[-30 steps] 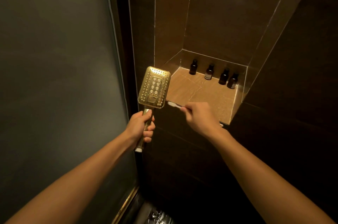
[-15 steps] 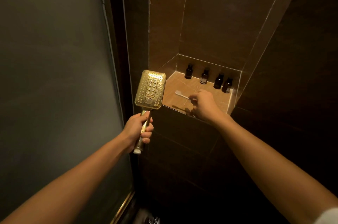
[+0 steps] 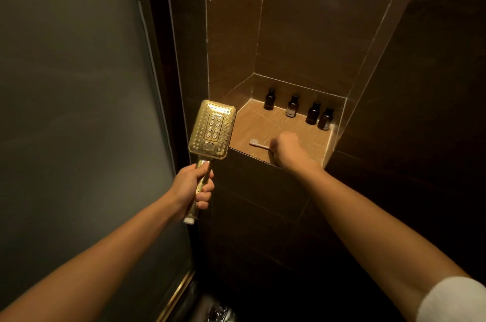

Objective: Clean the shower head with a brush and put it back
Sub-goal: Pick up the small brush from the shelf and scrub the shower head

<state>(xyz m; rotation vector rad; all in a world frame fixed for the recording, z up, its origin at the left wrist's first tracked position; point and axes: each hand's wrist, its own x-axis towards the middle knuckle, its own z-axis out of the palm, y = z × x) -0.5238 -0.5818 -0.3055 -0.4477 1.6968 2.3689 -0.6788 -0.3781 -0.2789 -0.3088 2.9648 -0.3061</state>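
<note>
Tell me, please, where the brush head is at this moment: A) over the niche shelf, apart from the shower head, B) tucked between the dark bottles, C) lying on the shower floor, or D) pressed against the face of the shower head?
A: the brush, held in the right hand, lies low over the niche shelf, clear of the shower head that the left hand holds upright by its handle, and well short of the bottles.
</note>
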